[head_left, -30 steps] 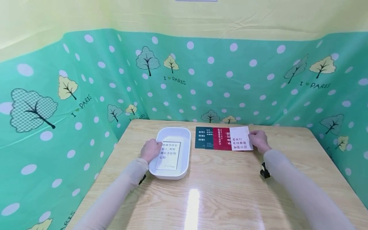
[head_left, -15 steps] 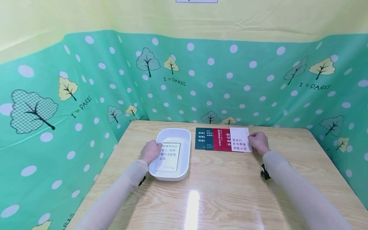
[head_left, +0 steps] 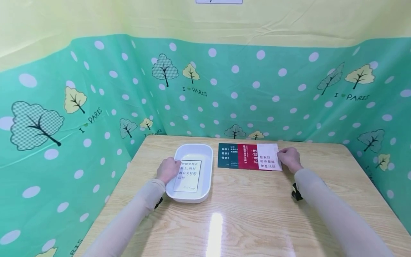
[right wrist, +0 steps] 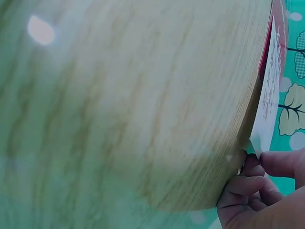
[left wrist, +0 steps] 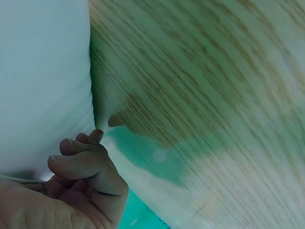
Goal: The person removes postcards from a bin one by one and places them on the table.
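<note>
Fingers on the right hand [head_left: 290, 159] pinched a rectangular white paper card [head_left: 269, 154] by its right edge, partly over a rectangular red paper card [head_left: 247, 156] on the pale wooden worktop [head_left: 253, 200]! It looked light, bendable, easily creased; an edge hold seemed right. The left hand [head_left: 168, 169], fingers curled, gripped an oblong white plastic tray [head_left: 210, 178].

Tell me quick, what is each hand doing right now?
Left hand: closed, holding the white tray by its rim.
Right hand: closed, pinching the rightmost white lettered card by its edge.
</note>
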`<control>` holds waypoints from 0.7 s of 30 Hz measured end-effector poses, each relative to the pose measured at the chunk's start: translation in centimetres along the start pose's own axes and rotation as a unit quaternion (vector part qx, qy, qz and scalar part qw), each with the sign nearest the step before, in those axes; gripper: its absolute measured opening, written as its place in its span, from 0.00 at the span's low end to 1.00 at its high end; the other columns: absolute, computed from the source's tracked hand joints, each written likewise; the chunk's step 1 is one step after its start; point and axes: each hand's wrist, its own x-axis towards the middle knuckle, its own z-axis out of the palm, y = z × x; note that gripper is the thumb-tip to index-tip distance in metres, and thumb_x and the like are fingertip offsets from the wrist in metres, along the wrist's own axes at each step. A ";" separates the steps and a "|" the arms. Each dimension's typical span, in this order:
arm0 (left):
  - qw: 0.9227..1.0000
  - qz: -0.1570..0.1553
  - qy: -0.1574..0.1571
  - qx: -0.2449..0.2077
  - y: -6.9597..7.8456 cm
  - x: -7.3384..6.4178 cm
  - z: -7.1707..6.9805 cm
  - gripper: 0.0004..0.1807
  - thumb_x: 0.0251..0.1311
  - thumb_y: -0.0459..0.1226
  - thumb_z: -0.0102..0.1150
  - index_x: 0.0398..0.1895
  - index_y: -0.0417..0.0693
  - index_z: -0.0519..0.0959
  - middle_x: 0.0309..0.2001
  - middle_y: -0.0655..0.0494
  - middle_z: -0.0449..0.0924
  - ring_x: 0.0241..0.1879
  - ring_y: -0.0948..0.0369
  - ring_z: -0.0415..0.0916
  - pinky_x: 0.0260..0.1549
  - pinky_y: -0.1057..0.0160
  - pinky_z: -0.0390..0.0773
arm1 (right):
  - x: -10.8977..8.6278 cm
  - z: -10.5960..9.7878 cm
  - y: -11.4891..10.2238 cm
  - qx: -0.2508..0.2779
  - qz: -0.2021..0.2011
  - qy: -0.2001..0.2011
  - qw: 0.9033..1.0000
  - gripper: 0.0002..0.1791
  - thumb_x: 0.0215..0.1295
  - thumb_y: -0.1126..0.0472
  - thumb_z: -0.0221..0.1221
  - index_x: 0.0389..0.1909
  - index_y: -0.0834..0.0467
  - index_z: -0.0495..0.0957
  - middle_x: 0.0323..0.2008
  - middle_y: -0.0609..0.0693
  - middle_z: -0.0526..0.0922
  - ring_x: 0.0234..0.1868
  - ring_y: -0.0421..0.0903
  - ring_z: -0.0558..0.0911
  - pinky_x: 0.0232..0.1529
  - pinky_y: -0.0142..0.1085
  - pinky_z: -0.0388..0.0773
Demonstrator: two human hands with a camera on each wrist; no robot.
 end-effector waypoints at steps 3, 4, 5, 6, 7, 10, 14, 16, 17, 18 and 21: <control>1.000 0.000 0.001 -0.001 0.0 -0.1 0.0 0.19 0.79 0.43 0.45 0.32 0.43 0.79 0.25 0.49 0.76 0.22 0.57 0.74 0.20 0.62 0.74 | 0.0 0.0 0.0 0.003 0.007 0.004 1.000 0.23 0.74 0.60 0.53 0.61 0.73 0.77 0.58 0.70 0.77 0.52 0.61 0.77 0.47 0.47 0.78; 1.000 0.000 0.001 -0.003 0.0 -0.1 0.0 0.19 0.79 0.43 0.45 0.32 0.43 0.78 0.25 0.49 0.76 0.22 0.57 0.74 0.20 0.62 0.74 | 0.0 0.0 0.0 0.005 0.009 0.006 1.000 0.23 0.74 0.60 0.54 0.60 0.73 0.77 0.57 0.70 0.78 0.52 0.61 0.77 0.46 0.46 0.78; 1.000 -0.001 0.001 -0.004 0.0 -0.1 0.0 0.19 0.79 0.43 0.45 0.32 0.43 0.78 0.25 0.49 0.76 0.22 0.57 0.74 0.20 0.62 0.74 | 0.0 0.0 0.0 0.006 0.010 0.008 1.000 0.22 0.74 0.60 0.55 0.59 0.73 0.78 0.57 0.70 0.78 0.51 0.61 0.77 0.44 0.45 0.78; 1.000 -0.001 0.001 -0.006 0.0 -0.2 0.0 0.19 0.79 0.43 0.45 0.33 0.43 0.78 0.25 0.49 0.76 0.22 0.57 0.74 0.20 0.62 0.75 | 0.0 0.0 0.0 0.008 0.012 0.010 1.000 0.22 0.73 0.60 0.55 0.58 0.72 0.78 0.56 0.69 0.79 0.51 0.61 0.78 0.43 0.44 0.78; 1.000 -0.003 0.001 -0.008 0.0 -0.2 0.0 0.19 0.79 0.43 0.45 0.33 0.43 0.78 0.25 0.49 0.76 0.22 0.57 0.74 0.20 0.63 0.75 | 0.0 0.0 0.0 0.010 0.014 0.011 1.000 0.21 0.73 0.60 0.56 0.57 0.72 0.79 0.56 0.69 0.79 0.50 0.60 0.78 0.41 0.43 0.78; 1.000 -0.006 -0.001 -0.010 0.0 -0.2 0.1 0.19 0.79 0.43 0.45 0.33 0.43 0.79 0.25 0.49 0.76 0.22 0.57 0.74 0.20 0.63 0.75 | 0.0 -0.1 0.1 0.010 0.016 0.013 1.000 0.21 0.72 0.60 0.57 0.56 0.72 0.79 0.55 0.69 0.79 0.49 0.60 0.78 0.39 0.42 0.77; 1.000 -0.009 -0.003 -0.010 0.0 -0.2 0.2 0.18 0.79 0.43 0.45 0.33 0.43 0.79 0.25 0.49 0.76 0.23 0.57 0.74 0.20 0.63 0.75 | 0.0 -0.2 0.1 0.007 0.019 0.010 1.000 0.21 0.72 0.60 0.56 0.57 0.72 0.79 0.56 0.69 0.79 0.49 0.60 0.77 0.40 0.43 0.78; 1.000 -0.009 -0.002 -0.011 0.0 -0.2 0.1 0.18 0.79 0.43 0.45 0.33 0.43 0.79 0.25 0.49 0.76 0.23 0.57 0.74 0.20 0.63 0.75 | 0.1 -0.2 0.2 0.006 0.019 0.010 1.000 0.22 0.73 0.60 0.56 0.58 0.72 0.79 0.57 0.69 0.78 0.50 0.61 0.77 0.40 0.43 0.78; 1.000 -0.008 -0.002 -0.013 0.0 -0.2 0.1 0.18 0.79 0.43 0.45 0.33 0.43 0.79 0.25 0.49 0.76 0.22 0.57 0.74 0.20 0.63 0.75 | 0.1 -0.2 0.2 0.007 0.020 0.011 1.000 0.22 0.73 0.60 0.55 0.58 0.72 0.79 0.57 0.69 0.78 0.50 0.61 0.77 0.41 0.43 0.78; 1.000 -0.007 -0.002 -0.014 0.0 -0.2 0.1 0.18 0.79 0.43 0.45 0.33 0.43 0.79 0.25 0.49 0.76 0.22 0.57 0.74 0.20 0.63 0.75 | 0.1 -0.2 0.1 0.007 0.021 0.011 1.000 0.22 0.73 0.60 0.55 0.59 0.72 0.79 0.57 0.69 0.78 0.51 0.61 0.77 0.41 0.43 0.78; 1.000 -0.006 -0.001 -0.015 0.1 -0.1 0.1 0.18 0.79 0.43 0.45 0.34 0.42 0.79 0.25 0.49 0.76 0.22 0.57 0.74 0.20 0.63 0.76 | 0.1 -0.2 0.1 0.010 0.023 0.010 1.000 0.22 0.73 0.60 0.55 0.59 0.71 0.79 0.58 0.69 0.78 0.51 0.61 0.76 0.42 0.43 0.77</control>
